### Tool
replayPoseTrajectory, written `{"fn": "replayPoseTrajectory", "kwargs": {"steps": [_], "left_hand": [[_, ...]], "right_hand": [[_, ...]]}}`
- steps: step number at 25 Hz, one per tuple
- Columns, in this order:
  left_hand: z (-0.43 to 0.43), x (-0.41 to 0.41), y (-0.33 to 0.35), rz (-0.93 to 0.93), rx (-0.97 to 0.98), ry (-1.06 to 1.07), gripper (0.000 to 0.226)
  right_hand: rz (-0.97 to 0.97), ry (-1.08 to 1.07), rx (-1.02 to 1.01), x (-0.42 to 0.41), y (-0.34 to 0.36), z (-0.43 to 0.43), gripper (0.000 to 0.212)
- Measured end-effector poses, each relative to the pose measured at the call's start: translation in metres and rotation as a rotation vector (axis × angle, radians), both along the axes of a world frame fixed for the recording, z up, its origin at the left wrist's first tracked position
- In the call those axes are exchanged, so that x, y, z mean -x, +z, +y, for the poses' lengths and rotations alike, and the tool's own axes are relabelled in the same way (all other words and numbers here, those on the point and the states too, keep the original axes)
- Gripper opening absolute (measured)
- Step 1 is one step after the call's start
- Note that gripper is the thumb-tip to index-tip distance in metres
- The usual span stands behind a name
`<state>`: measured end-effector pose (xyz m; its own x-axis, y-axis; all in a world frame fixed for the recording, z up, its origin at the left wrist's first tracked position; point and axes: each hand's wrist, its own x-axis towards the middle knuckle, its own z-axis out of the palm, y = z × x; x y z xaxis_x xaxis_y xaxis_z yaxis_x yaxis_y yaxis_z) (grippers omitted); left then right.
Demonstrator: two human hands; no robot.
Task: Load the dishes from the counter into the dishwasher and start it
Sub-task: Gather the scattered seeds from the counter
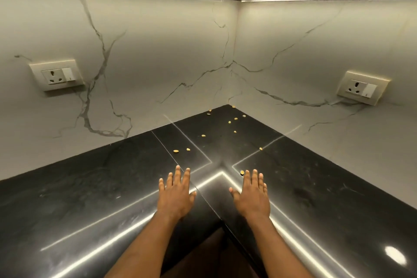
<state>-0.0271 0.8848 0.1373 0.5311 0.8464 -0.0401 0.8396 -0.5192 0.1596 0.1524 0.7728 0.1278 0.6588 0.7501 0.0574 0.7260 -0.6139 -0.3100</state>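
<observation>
Surface (90, 187) black, dotted with yellow crumbs (176, 151); left hand (176, 194) and right hand (252, 196) flat over it, fingers straight, holding nothing.

The glossy black stone counter (90, 187) bends around an inside corner, and small yellow crumbs (229, 122) lie scattered on it: most are clustered toward its back corner, two sit side by side nearer the middle, and one lies close to its front inner corner.

Scattered yellow bits (176, 151) lie near veined backsplash (158, 52).
</observation>
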Motion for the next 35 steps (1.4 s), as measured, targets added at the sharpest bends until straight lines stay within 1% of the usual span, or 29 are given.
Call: {"fn": "replayPoseTrajectory", "kwargs": {"steps": [4, 10, 11, 14, 17, 19, 21, 24, 27, 29, 31, 35], "left_hand": [[0.068, -0.013, -0.018, 0.012, 0.053, -0.022, 0.076], [0.142, -0.040, -0.052, -0.101, 0.104, 0.078, 0.079], [0.151, -0.044, -0.058, -0.111, 0.126, 0.097, 0.080], [0.185, -0.059, -0.073, -0.108, 0.148, 0.134, 0.080], [0.212, -0.079, -0.084, -0.123, 0.217, 0.181, 0.080], [0.221, -0.096, -0.094, -0.105, 0.225, 0.186, 0.079], [0.228, -0.117, -0.097, -0.094, 0.214, 0.170, 0.079], [0.244, -0.156, -0.097, -0.129, 0.205, 0.126, 0.078], [0.258, -0.191, -0.095, -0.142, 0.214, 0.083, 0.075], [0.265, -0.211, -0.101, -0.145, 0.205, 0.054, 0.072], [0.271, -0.231, -0.104, -0.150, 0.186, 0.003, 0.068], [0.277, -0.262, -0.106, -0.148, 0.148, -0.097, 0.060]], "right_hand": [[0.068, -0.048, 0.065, -0.010, -0.023, 0.054, 0.081], [0.146, -0.138, 0.107, -0.040, -0.064, 0.106, 0.084], [0.145, -0.148, 0.118, -0.044, -0.070, 0.115, 0.083], [0.048, -0.159, 0.115, -0.051, -0.084, 0.148, 0.078], [0.011, -0.133, 0.109, -0.066, -0.089, 0.183, 0.087], [0.018, -0.139, 0.116, -0.082, -0.093, 0.201, 0.083], [0.046, -0.240, 0.103, -0.098, -0.095, 0.214, 0.078], [0.075, -0.498, 0.037, -0.128, -0.096, 0.230, 0.081], [0.095, -0.653, -0.017, -0.165, -0.092, 0.238, 0.083], [0.102, -0.622, 0.002, -0.193, -0.095, 0.242, 0.078], [0.087, -0.495, 0.022, -0.214, -0.097, 0.249, 0.070], [0.013, -0.242, 0.070, -0.217, -0.096, 0.270, 0.062]]}}
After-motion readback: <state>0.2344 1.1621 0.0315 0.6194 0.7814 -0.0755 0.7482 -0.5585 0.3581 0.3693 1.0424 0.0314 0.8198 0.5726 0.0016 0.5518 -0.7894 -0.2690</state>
